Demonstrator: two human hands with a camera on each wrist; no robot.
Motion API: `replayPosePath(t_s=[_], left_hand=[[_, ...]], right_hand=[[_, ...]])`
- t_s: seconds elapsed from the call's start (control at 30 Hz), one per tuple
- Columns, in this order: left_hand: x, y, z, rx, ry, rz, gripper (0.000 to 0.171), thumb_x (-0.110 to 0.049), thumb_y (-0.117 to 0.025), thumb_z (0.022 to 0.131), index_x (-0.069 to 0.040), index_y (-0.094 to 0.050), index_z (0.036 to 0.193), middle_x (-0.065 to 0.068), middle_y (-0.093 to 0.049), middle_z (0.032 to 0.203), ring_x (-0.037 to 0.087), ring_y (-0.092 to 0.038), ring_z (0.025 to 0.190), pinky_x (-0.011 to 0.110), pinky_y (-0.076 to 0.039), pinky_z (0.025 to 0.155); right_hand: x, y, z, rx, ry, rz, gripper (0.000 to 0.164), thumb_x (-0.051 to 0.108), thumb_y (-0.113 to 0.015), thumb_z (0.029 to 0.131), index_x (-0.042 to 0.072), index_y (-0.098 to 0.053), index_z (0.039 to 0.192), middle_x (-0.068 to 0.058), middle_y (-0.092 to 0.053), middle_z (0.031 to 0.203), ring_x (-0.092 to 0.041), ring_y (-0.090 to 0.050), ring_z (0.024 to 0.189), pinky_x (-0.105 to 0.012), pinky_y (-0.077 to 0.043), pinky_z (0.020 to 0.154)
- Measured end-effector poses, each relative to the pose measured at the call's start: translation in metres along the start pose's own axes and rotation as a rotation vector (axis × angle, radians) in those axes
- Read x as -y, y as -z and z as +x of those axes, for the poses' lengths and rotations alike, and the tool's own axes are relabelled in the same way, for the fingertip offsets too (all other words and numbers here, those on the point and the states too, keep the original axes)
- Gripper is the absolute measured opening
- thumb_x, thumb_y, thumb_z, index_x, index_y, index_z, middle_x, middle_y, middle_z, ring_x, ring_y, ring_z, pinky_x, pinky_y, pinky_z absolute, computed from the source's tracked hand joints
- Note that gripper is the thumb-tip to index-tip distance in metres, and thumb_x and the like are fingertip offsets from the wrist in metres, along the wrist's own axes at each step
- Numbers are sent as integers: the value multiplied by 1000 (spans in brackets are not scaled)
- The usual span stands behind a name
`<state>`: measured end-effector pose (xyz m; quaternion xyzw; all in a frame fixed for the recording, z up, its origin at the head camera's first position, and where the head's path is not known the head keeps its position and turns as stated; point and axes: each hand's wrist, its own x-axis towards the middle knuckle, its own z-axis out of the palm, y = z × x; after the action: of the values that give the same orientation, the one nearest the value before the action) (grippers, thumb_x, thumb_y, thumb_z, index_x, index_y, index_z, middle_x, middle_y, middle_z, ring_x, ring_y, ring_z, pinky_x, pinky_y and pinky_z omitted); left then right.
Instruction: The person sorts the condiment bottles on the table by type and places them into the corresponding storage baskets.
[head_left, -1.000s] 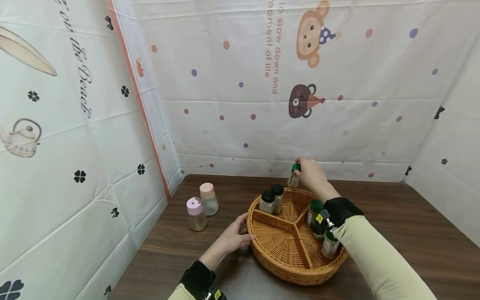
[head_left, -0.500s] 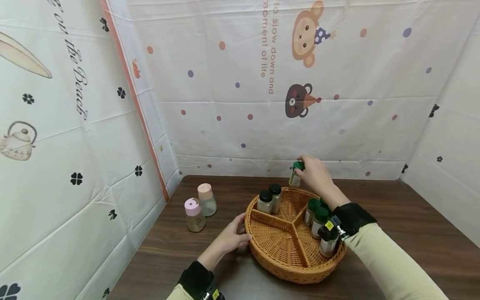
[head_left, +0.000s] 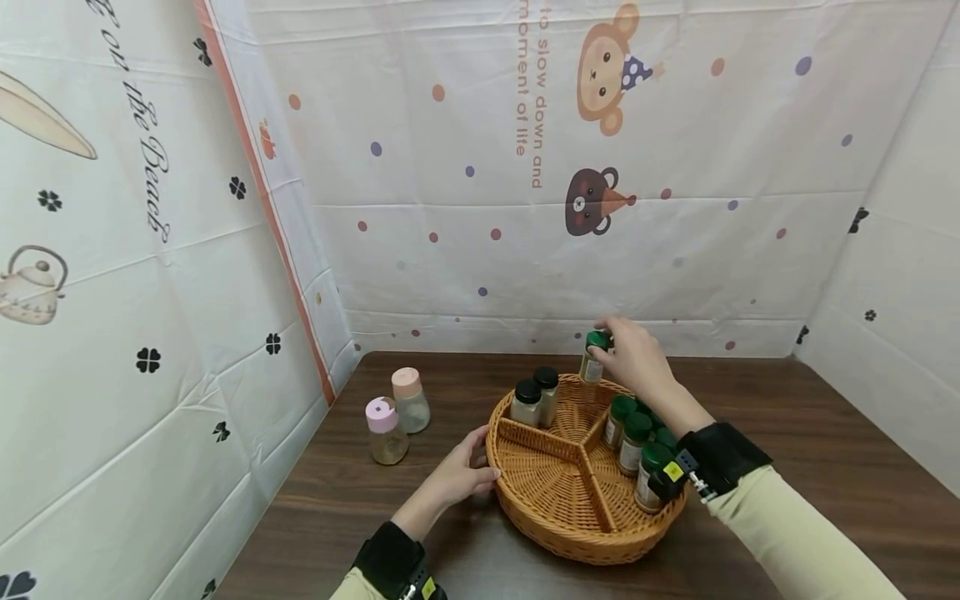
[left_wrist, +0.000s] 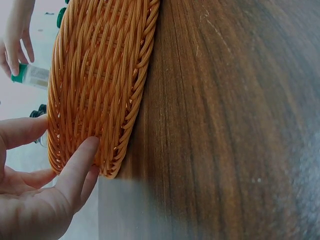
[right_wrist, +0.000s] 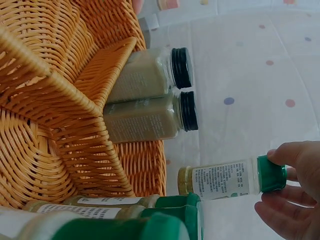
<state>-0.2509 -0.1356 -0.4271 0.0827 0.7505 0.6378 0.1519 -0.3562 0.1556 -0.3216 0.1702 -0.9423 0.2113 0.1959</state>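
My right hand (head_left: 636,358) pinches the green cap of a small spice bottle (right_wrist: 220,180) between thumb and fingers, holding it upright over the far rim of a round wicker basket (head_left: 558,543). Pale labels wrap the bottle. Along the basket's left side, my left hand (head_left: 453,477) touches the weave with spread, nearly straight fingers (left_wrist: 80,162). Two black-capped jars (right_wrist: 145,120) stand together in the back compartment. Several green-capped bottles (head_left: 631,454) fill the outer part of the right compartment, partly hidden by my right wrist. Wicker dividers (head_left: 545,439) split the basket into three.
Left of the basket, a pink-capped shaker (head_left: 411,402) and a lilac-capped shaker (head_left: 387,433) stand on the dark wooden table (head_left: 330,508). A white printed cloth (head_left: 420,275) hangs close behind the table and along both sides.
My right hand has shifted slightly right and then lowered the spice bottle a little toward the basket's far rim. My left hand keeps its place on the basket.
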Motion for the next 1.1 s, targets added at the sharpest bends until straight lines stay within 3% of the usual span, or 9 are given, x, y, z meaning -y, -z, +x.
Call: replayPosePath(t_s=[0.33, 0.67, 0.87, 1.1], left_hand=[[-1, 0, 0, 2, -1, 6, 75, 5, -58, 95, -3, -19, 158, 29, -14, 163, 51, -29, 145, 48, -55, 98], [-1, -1, 1, -12, 12, 11, 75, 4, -59, 94, -4, -20, 158, 29, -17, 162, 50, -30, 144, 47, -56, 98], [-1, -1, 0, -6, 8, 0, 75, 5, -58, 94, -4, -20, 158, 29, -16, 162, 51, -30, 144, 47, -55, 99], [0, 0, 0, 3, -1, -5, 75, 5, -58, 95, -3, -19, 158, 29, -15, 163, 51, -30, 144, 48, -55, 99]], right_hand=[[5, -2, -13, -41, 44, 32, 39, 21, -69, 94, 1, -60, 126, -20, -65, 109, -29, -67, 89, -43, -59, 72], [9, -1, -29, -52, 52, 43, 39, 23, -70, 93, 4, -61, 126, -16, -66, 108, -25, -64, 84, -40, -55, 67], [9, -1, -42, -70, 52, 28, 41, 26, -71, 92, 5, -62, 126, -14, -66, 106, -24, -63, 85, -42, -54, 69], [8, 1, -58, -92, 35, 57, 41, 24, -72, 92, 6, -63, 127, -15, -66, 112, -31, -66, 94, -48, -56, 76]])
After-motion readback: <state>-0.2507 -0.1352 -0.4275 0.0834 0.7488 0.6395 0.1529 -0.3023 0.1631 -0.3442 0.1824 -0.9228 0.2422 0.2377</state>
